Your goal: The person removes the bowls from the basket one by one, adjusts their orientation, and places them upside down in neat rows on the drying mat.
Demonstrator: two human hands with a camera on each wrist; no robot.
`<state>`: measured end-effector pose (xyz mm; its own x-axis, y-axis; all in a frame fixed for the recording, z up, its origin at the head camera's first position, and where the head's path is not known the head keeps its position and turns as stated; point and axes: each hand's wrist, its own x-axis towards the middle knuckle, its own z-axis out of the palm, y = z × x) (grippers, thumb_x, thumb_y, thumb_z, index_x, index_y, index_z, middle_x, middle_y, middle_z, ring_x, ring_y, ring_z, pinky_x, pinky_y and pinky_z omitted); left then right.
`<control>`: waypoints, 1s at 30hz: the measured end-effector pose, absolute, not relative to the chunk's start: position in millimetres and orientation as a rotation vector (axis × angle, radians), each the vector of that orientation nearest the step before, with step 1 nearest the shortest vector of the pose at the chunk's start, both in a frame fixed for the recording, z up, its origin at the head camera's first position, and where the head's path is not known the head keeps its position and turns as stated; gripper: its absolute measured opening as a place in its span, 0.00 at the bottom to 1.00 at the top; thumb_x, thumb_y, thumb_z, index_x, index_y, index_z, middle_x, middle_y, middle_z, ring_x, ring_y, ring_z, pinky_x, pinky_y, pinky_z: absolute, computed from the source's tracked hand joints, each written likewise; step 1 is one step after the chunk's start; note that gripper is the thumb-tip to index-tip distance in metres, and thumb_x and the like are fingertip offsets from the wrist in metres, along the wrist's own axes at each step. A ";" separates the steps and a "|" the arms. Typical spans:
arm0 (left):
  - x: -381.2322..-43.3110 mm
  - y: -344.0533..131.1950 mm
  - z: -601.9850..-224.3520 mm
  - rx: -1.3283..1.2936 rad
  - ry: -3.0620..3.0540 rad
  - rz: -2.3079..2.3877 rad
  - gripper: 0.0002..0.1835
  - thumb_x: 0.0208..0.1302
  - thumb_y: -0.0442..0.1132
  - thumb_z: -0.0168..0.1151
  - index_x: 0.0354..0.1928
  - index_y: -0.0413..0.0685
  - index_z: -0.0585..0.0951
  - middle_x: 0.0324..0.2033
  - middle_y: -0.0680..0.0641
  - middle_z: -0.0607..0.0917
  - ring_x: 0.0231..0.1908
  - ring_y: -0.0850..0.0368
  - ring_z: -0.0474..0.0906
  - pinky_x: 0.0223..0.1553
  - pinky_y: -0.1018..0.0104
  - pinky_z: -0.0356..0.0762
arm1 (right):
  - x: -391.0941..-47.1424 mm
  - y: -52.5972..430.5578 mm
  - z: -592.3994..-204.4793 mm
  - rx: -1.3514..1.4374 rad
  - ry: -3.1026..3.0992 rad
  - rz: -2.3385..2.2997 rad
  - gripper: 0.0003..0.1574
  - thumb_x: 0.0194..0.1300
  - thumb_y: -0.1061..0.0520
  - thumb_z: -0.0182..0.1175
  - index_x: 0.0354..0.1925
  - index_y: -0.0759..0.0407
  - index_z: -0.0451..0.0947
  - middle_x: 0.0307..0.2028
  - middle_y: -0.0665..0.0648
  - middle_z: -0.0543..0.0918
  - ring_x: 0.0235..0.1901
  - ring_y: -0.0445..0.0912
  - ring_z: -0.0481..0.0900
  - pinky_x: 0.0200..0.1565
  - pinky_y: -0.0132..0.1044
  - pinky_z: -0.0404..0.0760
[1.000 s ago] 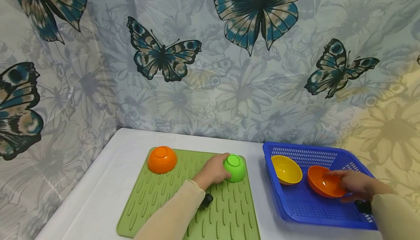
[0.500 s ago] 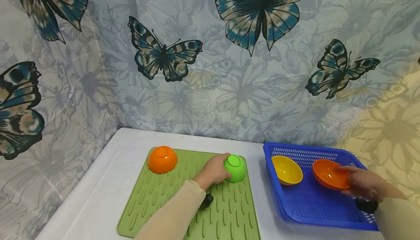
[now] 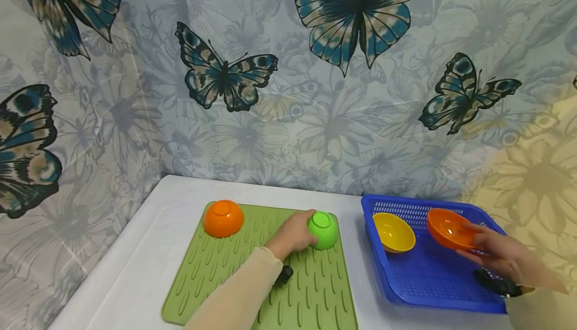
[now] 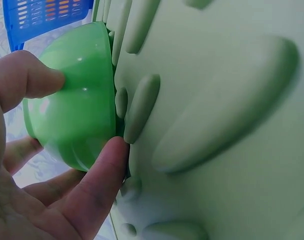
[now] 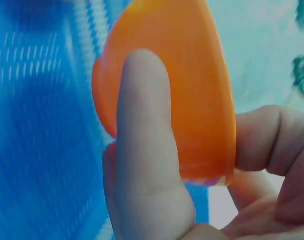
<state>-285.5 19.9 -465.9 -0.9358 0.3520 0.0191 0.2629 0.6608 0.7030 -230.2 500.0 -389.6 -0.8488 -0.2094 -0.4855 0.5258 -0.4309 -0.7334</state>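
My left hand holds a green bowl, upside down near the right back corner of a green ridged mat. In the left wrist view, thumb and fingers spread round the bowl's side, its rim down at the mat. My right hand pinches an orange bowl by its side, open side up and tilted, above a blue basket. The right wrist view shows fingers on both the outside and the rim side of this bowl. A yellow bowl lies in the basket to its left.
Another orange bowl sits upside down at the mat's back left corner. Mat and basket rest on a white-covered table. Behind hangs a butterfly-patterned cloth. A black strap piece is at my right wrist.
My right hand has gripped the orange bowl and raised it from the basket floor, up and toward the back. The left hand and green bowl stay in place.
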 end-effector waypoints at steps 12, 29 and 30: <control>-284.4 19.8 -465.6 0.484 2.753 1.143 0.45 0.50 0.37 0.75 0.73 0.49 0.69 0.59 0.45 0.79 0.52 0.51 0.76 0.52 0.53 0.75 | -204.3 422.5 -373.6 0.142 1.533 -2.315 0.38 0.69 0.77 0.40 0.48 0.42 0.87 0.45 0.50 0.77 0.44 0.57 0.82 0.50 0.51 0.80; -265.9 24.2 -462.0 0.446 2.803 1.038 0.46 0.59 0.40 0.67 0.78 0.47 0.57 0.71 0.31 0.60 0.65 0.35 0.65 0.57 0.43 0.71 | -175.8 308.9 -355.2 -0.025 1.904 -2.079 0.34 0.69 0.72 0.47 0.62 0.43 0.77 0.73 0.66 0.40 0.50 0.56 0.78 0.48 0.52 0.82; -263.2 24.1 -460.0 0.429 2.797 1.058 0.47 0.60 0.41 0.66 0.79 0.48 0.55 0.72 0.29 0.56 0.66 0.32 0.63 0.57 0.42 0.71 | -173.9 303.1 -355.0 -0.030 1.915 -2.071 0.33 0.69 0.71 0.47 0.63 0.43 0.76 0.74 0.66 0.39 0.51 0.56 0.78 0.48 0.53 0.82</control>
<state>-263.2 24.1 -460.0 -0.9526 0.3039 -0.0122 0.2198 0.7155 0.6632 -173.9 303.1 -355.0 -0.9488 -0.2457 -0.1986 0.2172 -0.0510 -0.9748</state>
